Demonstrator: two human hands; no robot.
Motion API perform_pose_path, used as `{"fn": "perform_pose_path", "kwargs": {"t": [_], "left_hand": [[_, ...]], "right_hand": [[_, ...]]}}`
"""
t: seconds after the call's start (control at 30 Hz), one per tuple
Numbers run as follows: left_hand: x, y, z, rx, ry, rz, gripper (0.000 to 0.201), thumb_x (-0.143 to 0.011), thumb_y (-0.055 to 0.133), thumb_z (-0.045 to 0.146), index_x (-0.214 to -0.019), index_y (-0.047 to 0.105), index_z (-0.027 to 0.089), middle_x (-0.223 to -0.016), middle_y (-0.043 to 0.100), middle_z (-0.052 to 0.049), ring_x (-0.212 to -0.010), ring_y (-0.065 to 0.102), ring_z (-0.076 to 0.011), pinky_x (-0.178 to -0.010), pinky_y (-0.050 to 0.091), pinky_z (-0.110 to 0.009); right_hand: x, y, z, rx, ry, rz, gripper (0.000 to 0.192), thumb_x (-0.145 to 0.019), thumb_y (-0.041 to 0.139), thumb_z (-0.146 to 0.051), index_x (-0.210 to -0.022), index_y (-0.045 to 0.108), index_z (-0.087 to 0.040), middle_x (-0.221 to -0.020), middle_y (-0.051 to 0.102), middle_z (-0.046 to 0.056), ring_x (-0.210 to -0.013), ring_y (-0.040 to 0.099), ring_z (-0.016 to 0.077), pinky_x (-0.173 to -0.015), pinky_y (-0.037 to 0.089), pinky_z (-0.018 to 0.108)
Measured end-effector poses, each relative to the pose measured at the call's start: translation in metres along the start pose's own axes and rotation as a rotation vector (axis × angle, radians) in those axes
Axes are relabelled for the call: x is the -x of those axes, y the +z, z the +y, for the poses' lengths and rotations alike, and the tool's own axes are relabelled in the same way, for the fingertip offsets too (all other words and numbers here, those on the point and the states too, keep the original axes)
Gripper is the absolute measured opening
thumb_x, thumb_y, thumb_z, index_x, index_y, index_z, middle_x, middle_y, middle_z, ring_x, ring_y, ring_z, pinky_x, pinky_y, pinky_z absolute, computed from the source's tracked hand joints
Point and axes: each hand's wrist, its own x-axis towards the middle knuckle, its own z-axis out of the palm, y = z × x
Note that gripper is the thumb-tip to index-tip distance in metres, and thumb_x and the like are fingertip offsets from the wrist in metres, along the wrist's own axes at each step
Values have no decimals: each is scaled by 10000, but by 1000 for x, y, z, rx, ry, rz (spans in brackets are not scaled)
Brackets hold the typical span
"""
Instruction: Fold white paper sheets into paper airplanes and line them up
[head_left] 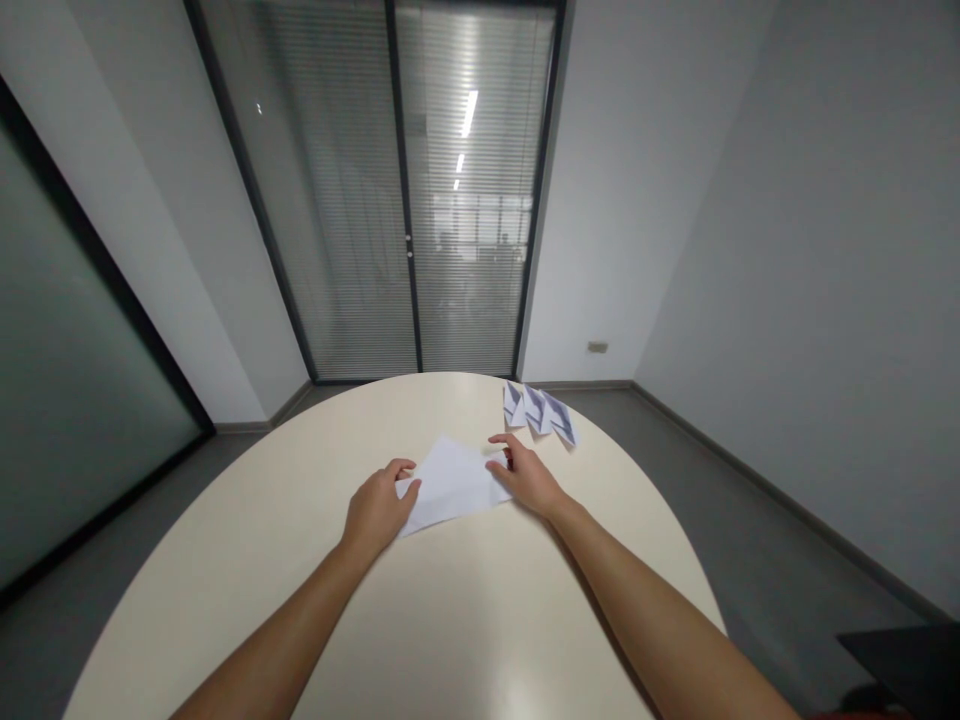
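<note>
The paper (454,482) lies flat mid-desk (300,560). The left hand (377,510) pins its near-left corner with loosely curled fingers; the right hand (525,475) rests spread on its right edge. Uneven pressure could skew the sheet, or nudge it toward the folded pieces (538,410) nearby.

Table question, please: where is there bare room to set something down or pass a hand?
The table is bare left of the left hand and near, between the forearms. It is crowded at the sheet of paper under the right hand, and by the folded papers at the far edge.
</note>
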Motion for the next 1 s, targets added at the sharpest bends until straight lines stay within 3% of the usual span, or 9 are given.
{"fn": "perform_pose_path", "kwargs": {"t": [0.13, 0.23, 0.33, 0.43, 0.6, 0.77, 1.0], "left_hand": [[5, 1, 3, -135, 262, -30, 391, -843, 594, 199, -1234, 615, 191, -1325, 619, -122, -1258, 539, -279, -1082, 429, -469], [8, 3, 7, -153, 390, -134, 464, -853, 556, 168, -1314, 592, 210, -1457, 535, -100, -1347, 474, -262, -1144, 377, -469], [11, 1, 14, -180, 409, -230, 436, -879, 542, 210, -1309, 616, 202, -1450, 549, -100, -1340, 492, -265, -1148, 376, -466], [12, -1, 23, -181, 414, -280, 447, -895, 553, 272, -1333, 606, 201, -1445, 555, -106, -1344, 490, -275, -1149, 371, -473], [6, 0, 40, -171, 482, -327, 480, -906, 557, 302, -1378, 564, 216, -1465, 537, -96, -1362, 469, -271, -1159, 353, -478], [3, -1, 49, -195, 481, -347, 494, -909, 543, 300, -1390, 551, 184, -1455, 546, -106, -1358, 475, -274, -1159, 355, -469], [5, 1, 46, -227, 457, -340, 472, -908, 556, 335, -1364, 578, 213, -1456, 549, -84, -1348, 483, -291, -1142, 361, -477]], "right_hand": [[2, 1, 2, 27, -35, -94, 425, -892, 572, -304, -1301, 497, -215, -670, 528, -63, -621, 531, 151, -583, 366, 244], [3, -3, -1, 103, -35, -121, 482, -890, 580, -292, -1353, 470, -214, -754, 621, -28, -655, 570, 159, -616, 399, 255], [5, -11, -14, 264, -107, -96, 486, -862, 608, -249, -1338, 527, -191, -1020, 699, 76, -888, 634, 212, -806, 454, 320], [6, -16, -31, 354, -272, -99, 389, -881, 589, -231, -1265, 614, -175, -1250, 653, 129, -1172, 565, 271, -1010, 400, 400], [12, -4, -41, 263, -426, -306, 457, -1015, 388, -317, -1423, 497, -143, -1430, 555, 142, -1315, 504, 247, -1114, 357, 408], [16, 6, -31, 317, -299, -438, 614, -1032, 316, -453, -1563, 275, -147, -1618, 245, 145, -1500, 213, 299, -1204, 194, 522], [17, 2, -29, 439, -132, -412, 659, -1028, 280, -474, -1564, 260, -91, -1623, 204, 165, -1511, 129, 344, -1209, 132, 562]]}}
